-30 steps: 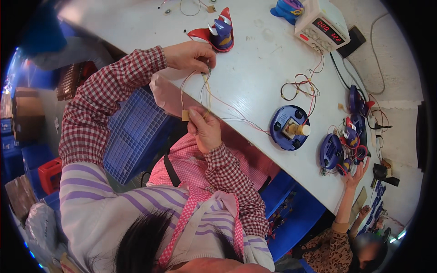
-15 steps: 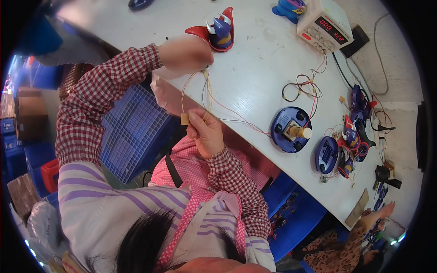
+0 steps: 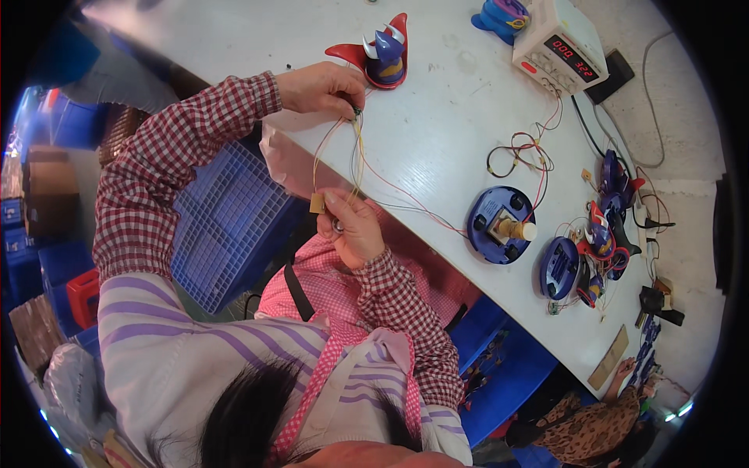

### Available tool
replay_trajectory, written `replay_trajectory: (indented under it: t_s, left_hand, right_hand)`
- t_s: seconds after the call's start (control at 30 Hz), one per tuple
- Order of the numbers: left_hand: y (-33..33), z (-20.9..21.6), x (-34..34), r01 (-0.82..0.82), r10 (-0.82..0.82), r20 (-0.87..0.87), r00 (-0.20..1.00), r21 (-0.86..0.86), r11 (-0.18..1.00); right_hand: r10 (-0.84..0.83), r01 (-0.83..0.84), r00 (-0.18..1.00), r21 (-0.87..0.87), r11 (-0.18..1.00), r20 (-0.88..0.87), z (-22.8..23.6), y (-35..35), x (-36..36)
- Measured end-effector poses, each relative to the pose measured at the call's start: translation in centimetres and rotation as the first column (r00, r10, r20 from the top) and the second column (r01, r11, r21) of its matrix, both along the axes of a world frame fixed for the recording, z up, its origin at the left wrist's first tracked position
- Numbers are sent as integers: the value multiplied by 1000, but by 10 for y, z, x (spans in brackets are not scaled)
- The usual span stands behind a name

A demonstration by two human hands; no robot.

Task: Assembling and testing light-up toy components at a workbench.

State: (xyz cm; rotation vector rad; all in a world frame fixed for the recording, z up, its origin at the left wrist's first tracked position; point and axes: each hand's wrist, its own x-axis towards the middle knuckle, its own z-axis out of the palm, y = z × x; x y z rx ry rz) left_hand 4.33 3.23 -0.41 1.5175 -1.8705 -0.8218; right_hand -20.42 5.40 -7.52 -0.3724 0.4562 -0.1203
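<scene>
My left hand (image 3: pixel 321 87) is over the table's near edge, thumb and fingers pinched on a small dark circuit board (image 3: pixel 356 114). Thin yellow, red and black wires (image 3: pixel 358 152) hang from it. Lower down, my right hand (image 3: pixel 357 232) pinches a small tan square piece (image 3: pixel 317 203) at the end of some of these wires. A small round metallic thing (image 3: pixel 337 225) shows among its fingers; I cannot tell what it is. Other wires run right to a round blue toy base (image 3: pixel 499 224) with a motor-like part on top. Just beyond my left hand stands a red-and-blue horned toy figure (image 3: pixel 385 58).
A white power supply (image 3: pixel 560 51) stands at the far right beside a blue toy part (image 3: pixel 501 17). More blue shells (image 3: pixel 559 267) and wired toy parts (image 3: pixel 601 234) crowd the right side. A blue crate (image 3: pixel 230 234) is below the table's left edge. Another person (image 3: pixel 601 429) is at lower right.
My left hand, blurred before, is now sharp and pinching the circuit board. The round metallic thing now shows in my right hand. The other person's arm at lower right has drawn back.
</scene>
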Motion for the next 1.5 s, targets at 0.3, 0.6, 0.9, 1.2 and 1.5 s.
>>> replay_trajectory:
  t_s: [0.3, 0.6, 0.9, 1.2, 1.5]
  left_hand:
    - [-2, 5, 4, 23, -23, -3, 1000, 73, 997]
    - [7, 10, 14, 52, -58, 65, 996, 84, 995]
    - [18, 11, 13, -9, 2, 46, 999, 159, 987]
    - [25, 4, 15, 26, -35, 110, 993, 83, 996]
    - [134, -1, -89, -491, 501, -607, 618, 200, 848]
  right_hand:
    - [16, -15, 997, -12, 1000, 75, -2, -2, 0]
    - [12, -6, 996, -63, 998, 94, 10, 0, 14]
    - [15, -13, 998, -49, 999, 55, 6, 5, 18]
    - [16, -18, 999, -47, 999, -35, 15, 7, 13]
    - [-93, 77, 993, -206, 976, -67, 36, 1, 10]
